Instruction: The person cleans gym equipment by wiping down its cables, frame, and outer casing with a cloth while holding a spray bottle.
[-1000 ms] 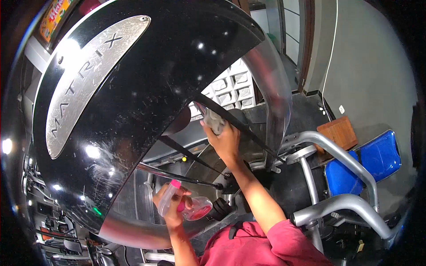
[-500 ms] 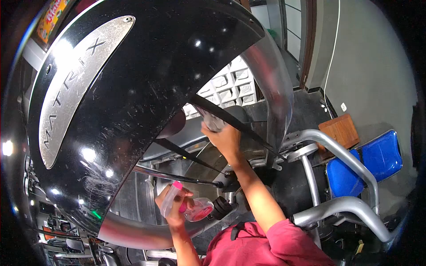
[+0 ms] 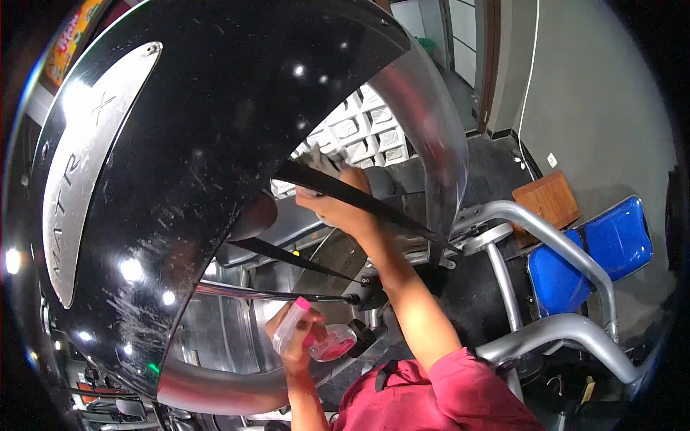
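My left hand (image 3: 288, 337) is wrapped round a clear spray bottle (image 3: 332, 343) with a pink nozzle and some pink liquid inside. It is low in the view, below a chrome rod (image 3: 266, 292). My right hand (image 3: 343, 208) reaches up through the machine's opening and grips a greyish cloth (image 3: 321, 161). A black strap (image 3: 366, 201) crosses in front of that hand and hides part of its fingers. Above and left of both hands is the glossy black cover (image 3: 237, 108) of a gym machine, scuffed, with a silver MATRIX plate (image 3: 90, 172).
A second black strap (image 3: 298, 258) slants across the opening. Curved silver tubes (image 3: 560, 241) stand at the right, beside blue seats (image 3: 618, 233) and a brown wooden box (image 3: 546, 205). A white patterned block wall (image 3: 366, 129) shows behind the machine, and a grey wall (image 3: 596, 93) at far right.
My right hand has moved up and left with the cloth, now partly behind the strap. The view has shifted, so the cover sits further left. My left hand still holds the spray bottle.
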Available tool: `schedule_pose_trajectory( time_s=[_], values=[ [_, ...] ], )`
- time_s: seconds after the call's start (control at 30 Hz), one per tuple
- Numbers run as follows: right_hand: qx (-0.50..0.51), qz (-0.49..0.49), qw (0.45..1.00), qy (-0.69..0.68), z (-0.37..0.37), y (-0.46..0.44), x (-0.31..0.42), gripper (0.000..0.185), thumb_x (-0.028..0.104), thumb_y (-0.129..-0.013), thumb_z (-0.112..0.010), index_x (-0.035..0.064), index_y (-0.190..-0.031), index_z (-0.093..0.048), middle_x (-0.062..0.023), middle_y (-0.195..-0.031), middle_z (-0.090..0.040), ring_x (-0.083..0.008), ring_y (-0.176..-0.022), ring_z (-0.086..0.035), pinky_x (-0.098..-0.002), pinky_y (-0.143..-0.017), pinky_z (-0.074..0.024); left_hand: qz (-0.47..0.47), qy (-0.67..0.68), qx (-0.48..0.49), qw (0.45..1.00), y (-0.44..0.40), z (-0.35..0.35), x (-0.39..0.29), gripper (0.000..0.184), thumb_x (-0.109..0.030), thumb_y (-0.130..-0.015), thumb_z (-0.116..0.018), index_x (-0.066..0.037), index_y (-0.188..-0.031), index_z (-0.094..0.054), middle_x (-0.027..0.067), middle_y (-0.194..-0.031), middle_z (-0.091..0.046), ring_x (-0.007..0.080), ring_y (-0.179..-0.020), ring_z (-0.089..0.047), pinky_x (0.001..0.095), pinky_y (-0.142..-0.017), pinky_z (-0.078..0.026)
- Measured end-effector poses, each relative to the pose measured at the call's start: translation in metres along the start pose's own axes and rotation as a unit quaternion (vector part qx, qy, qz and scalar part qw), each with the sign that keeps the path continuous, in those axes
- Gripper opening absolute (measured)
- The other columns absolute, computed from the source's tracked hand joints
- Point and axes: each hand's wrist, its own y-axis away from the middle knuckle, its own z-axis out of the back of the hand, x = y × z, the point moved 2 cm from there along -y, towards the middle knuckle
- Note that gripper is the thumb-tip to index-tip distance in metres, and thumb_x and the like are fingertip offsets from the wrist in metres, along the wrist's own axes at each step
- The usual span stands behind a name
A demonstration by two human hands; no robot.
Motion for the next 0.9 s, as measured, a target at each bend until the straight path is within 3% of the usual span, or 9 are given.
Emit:
schedule_pose_trajectory(
  time_s=[0.07, 0.13, 0.2, 0.3, 0.4, 0.6, 0.7, 0.8, 0.9],
  values=[
    [-0.023, -0.028, 0.993, 0.112, -0.006, 0.015, -0.016, 0.056, 0.040, -0.065, -0.083, -0.0060, -0.091, -0.064, -0.0239, -0.088, -0.065, -0.0415, -0.091, -0.064, -0.0466, -0.083, -0.0520, 0.013, 0.010, -0.006, 1.000, -0.001, 0.000, 0.004, 0.041, -0.035, -0.085, -0.070, 0.005, -0.081, -0.062, 0.0111, -0.069, -0.063, 0.0154, -0.050, -0.059, 0.0277, -0.047, -0.045],
    [-0.038, -0.044, 0.993, 0.106, -0.012, 0.031, -0.048, 0.052, 0.038, -0.066, -0.084, -0.0025, -0.094, -0.068, -0.0210, -0.087, -0.067, -0.0385, -0.087, -0.066, -0.0449, -0.079, -0.0532, 0.014, 0.007, 0.003, 1.000, -0.003, 0.002, 0.009, 0.042, -0.036, -0.085, -0.070, 0.005, -0.081, -0.062, 0.0113, -0.070, -0.064, 0.0154, -0.050, -0.059, 0.0278, -0.047, -0.046],
    [-0.065, 0.033, 0.995, -0.065, -0.012, 0.053, -0.064, 0.033, 0.024, -0.073, -0.079, 0.0080, -0.101, -0.071, -0.0106, -0.086, -0.071, -0.0263, -0.080, -0.069, -0.0390, -0.075, -0.0532, 0.019, 0.006, 0.013, 1.000, -0.007, 0.003, 0.015, 0.043, -0.038, -0.085, -0.070, 0.005, -0.081, -0.062, 0.0115, -0.071, -0.064, 0.0153, -0.050, -0.060, 0.0279, -0.048, -0.046],
    [-0.134, 0.077, 0.987, 0.033, -0.014, 0.082, -0.099, 0.028, 0.033, -0.076, -0.079, 0.0089, -0.091, -0.073, -0.0124, -0.082, -0.070, -0.0309, -0.073, -0.068, -0.0401, -0.070, -0.0538, 0.010, -0.004, 0.018, 1.000, -0.010, 0.000, 0.024, 0.042, -0.038, -0.086, -0.065, 0.003, -0.079, -0.061, 0.0105, -0.069, -0.062, 0.0174, -0.048, -0.060, 0.0279, -0.043, -0.045],
    [-0.107, 0.042, 0.993, -0.004, -0.019, 0.092, -0.127, 0.028, 0.033, -0.079, -0.078, 0.0086, -0.091, -0.072, -0.0127, -0.081, -0.069, -0.0307, -0.074, -0.068, -0.0399, -0.071, -0.0541, 0.001, -0.018, 0.019, 1.000, -0.012, -0.003, 0.026, 0.040, -0.036, -0.086, -0.064, 0.002, -0.079, -0.062, 0.0109, -0.071, -0.063, 0.0168, -0.048, -0.059, 0.0280, -0.044, -0.045],
    [-0.121, 0.115, 0.985, 0.033, 0.001, 0.036, -0.017, 0.028, 0.021, -0.076, -0.081, 0.0044, -0.093, -0.067, -0.0103, -0.086, -0.065, -0.0270, -0.078, -0.065, -0.0359, -0.070, -0.0514, 0.028, -0.018, 0.033, 0.999, -0.013, 0.003, 0.036, 0.035, -0.031, -0.088, -0.068, 0.004, -0.082, -0.066, 0.0101, -0.069, -0.066, 0.0144, -0.050, -0.058, 0.0273, -0.048, -0.045],
    [-0.113, 0.083, 0.987, 0.079, -0.001, 0.027, -0.004, 0.027, 0.017, -0.073, -0.080, 0.0044, -0.093, -0.068, -0.0096, -0.083, -0.063, -0.0277, -0.075, -0.064, -0.0356, -0.069, -0.0512, 0.042, -0.009, 0.048, 0.998, -0.016, 0.003, 0.037, 0.037, -0.033, -0.089, -0.068, 0.003, -0.081, -0.067, 0.0097, -0.070, -0.066, 0.0149, -0.050, -0.059, 0.0277, -0.048, -0.045],
    [-0.187, 0.168, 0.967, 0.031, -0.011, 0.042, -0.034, 0.025, 0.016, -0.072, -0.079, 0.0051, -0.092, -0.067, -0.0097, -0.082, -0.062, -0.0301, -0.074, -0.063, -0.0365, -0.068, -0.0513, 0.033, -0.004, 0.051, 0.998, -0.019, 0.003, 0.040, 0.037, -0.034, -0.089, -0.068, 0.003, -0.082, -0.066, 0.0095, -0.070, -0.066, 0.0151, -0.050, -0.059, 0.0277, -0.047, -0.045],
    [-0.234, 0.117, 0.964, 0.054, -0.024, 0.077, -0.084, 0.025, 0.021, -0.073, -0.079, 0.0060, -0.090, -0.068, -0.0112, -0.082, -0.064, -0.0321, -0.073, -0.064, -0.0393, -0.065, -0.0516, 0.053, -0.016, 0.047, 0.997, -0.020, 0.005, 0.043, 0.038, -0.036, -0.088, -0.068, 0.002, -0.085, -0.066, 0.0102, -0.071, -0.066, 0.0152, -0.050, -0.060, 0.0276, -0.047, -0.046]
  ],
)
